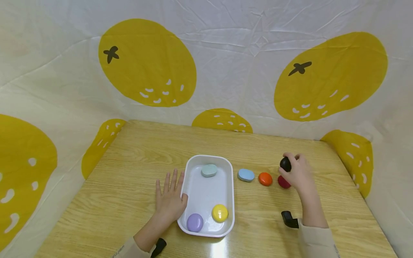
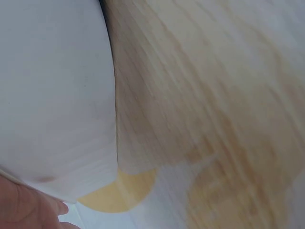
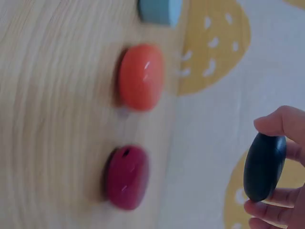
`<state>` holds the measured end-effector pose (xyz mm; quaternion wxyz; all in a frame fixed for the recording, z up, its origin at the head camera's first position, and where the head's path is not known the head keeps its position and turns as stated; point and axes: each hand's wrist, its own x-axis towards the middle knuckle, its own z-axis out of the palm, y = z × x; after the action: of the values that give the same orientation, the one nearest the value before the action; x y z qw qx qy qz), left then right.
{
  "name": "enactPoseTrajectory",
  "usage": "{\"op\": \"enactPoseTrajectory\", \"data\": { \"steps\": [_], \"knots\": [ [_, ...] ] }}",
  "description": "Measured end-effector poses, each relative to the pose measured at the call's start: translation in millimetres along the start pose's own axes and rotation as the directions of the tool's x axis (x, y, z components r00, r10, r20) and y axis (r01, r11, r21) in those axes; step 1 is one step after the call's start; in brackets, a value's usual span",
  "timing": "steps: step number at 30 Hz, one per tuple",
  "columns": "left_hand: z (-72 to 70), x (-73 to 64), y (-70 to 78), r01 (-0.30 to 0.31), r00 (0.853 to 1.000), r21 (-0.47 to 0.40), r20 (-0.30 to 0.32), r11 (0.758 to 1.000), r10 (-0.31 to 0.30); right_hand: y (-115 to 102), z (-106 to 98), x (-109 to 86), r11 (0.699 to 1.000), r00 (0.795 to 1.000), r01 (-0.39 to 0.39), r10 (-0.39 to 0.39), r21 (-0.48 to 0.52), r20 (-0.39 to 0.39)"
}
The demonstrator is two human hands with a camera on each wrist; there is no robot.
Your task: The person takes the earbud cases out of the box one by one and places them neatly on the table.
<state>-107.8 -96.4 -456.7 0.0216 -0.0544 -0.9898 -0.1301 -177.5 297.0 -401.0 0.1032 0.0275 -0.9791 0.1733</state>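
My right hand [image 1: 300, 173] grips a black, pebble-shaped oval piece [image 1: 285, 164] between thumb and fingers, held up off the table. In the right wrist view this black piece [image 3: 263, 167] hangs clear of the tabletop. Just below it in the head view lies a dark red round piece [image 1: 284, 182], partly covered by the hand. My left hand [image 1: 170, 201] lies palm down with fingers spread straight, its thumb at the left rim of a white rectangular tray [image 1: 206, 191]. Inside the tray sit a pale green oval piece [image 1: 209, 170], a yellow round one [image 1: 220, 213] and a purple round one [image 1: 195, 223].
Between tray and right hand, a light blue oval piece [image 1: 246, 175] and an orange round piece [image 1: 265, 178] line up with the dark red one. The wooden table [image 1: 151, 150] ends at a white cloth [image 1: 232, 71] printed with yellow fruit, behind and at both sides.
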Motion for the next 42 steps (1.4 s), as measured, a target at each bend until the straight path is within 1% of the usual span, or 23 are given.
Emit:
{"op": "enactPoseTrajectory", "data": {
  "steps": [2,4,7,9,11,14,16,20,22,24,28,33,38,40,42],
  "knots": [
    [0.0,-0.1,-0.3,0.000,1.000,-0.002,-0.001,1.000,0.000,13,1,-1.7,0.996,0.996,-0.084,0.084,0.002,-0.007],
    [-0.2,-0.1,-0.6,0.002,1.000,-0.002,-0.003,1.000,-0.002,25,4,-3.8,0.983,0.983,-0.181,0.181,0.003,-0.010],
    [-0.3,-0.3,-0.4,0.002,1.000,-0.005,-0.004,1.000,-0.002,40,8,-7.4,0.944,0.944,-0.329,0.329,0.023,0.016],
    [-0.7,-0.5,-0.2,0.004,1.000,-0.007,-0.001,1.000,-0.004,49,11,-9.3,0.919,0.919,-0.394,0.393,0.019,0.040],
    [-0.8,-0.7,0.1,0.002,1.000,-0.010,0.000,1.000,-0.002,56,14,-10.7,0.901,0.899,-0.433,0.432,0.005,0.068],
    [-0.9,-0.9,0.3,0.004,1.000,-0.012,0.004,1.000,-0.004,62,18,-12.1,0.882,0.874,-0.472,0.470,-0.015,0.126],
    [-0.7,-0.8,0.2,0.006,1.000,-0.013,0.007,1.000,-0.006,64,21,-13.0,0.866,0.852,-0.500,0.497,-0.026,0.163],
    [-0.7,-0.3,0.5,0.008,1.000,-0.017,0.013,1.000,-0.008,66,24,-14.4,0.826,0.801,-0.563,0.555,-0.033,0.224],
    [-0.6,-0.1,0.7,0.008,1.000,-0.021,0.013,1.000,-0.008,66,25,-15.0,0.810,0.782,-0.585,0.574,-0.031,0.244],
    [-0.8,-0.2,0.8,0.008,1.000,-0.026,0.011,1.000,-0.007,66,26,-15.4,0.798,0.767,-0.602,0.586,-0.021,0.262],
    [-1.2,-0.5,0.7,0.009,1.000,-0.026,0.009,1.000,-0.008,67,28,-15.8,0.790,0.756,-0.613,0.588,-0.005,0.289],
    [-1.4,-0.7,0.8,0.006,1.000,-0.029,0.004,1.000,-0.006,68,28,-16.7,0.785,0.748,-0.620,0.590,0.002,0.303],
    [-1.6,-0.9,0.9,0.004,1.000,-0.024,0.001,1.000,-0.004,62,20,-14.5,0.777,0.740,-0.630,0.604,-0.008,0.296],
    [-1.5,-0.9,0.7,0.006,1.000,-0.018,0.000,1.000,-0.006,56,13,-11.7,0.782,0.746,-0.622,0.603,-0.027,0.282],
    [-1.2,-1.0,0.3,0.006,1.000,-0.014,0.000,1.000,-0.006,49,6,-8.4,0.802,0.768,-0.596,0.587,-0.049,0.256]
  ]
}}
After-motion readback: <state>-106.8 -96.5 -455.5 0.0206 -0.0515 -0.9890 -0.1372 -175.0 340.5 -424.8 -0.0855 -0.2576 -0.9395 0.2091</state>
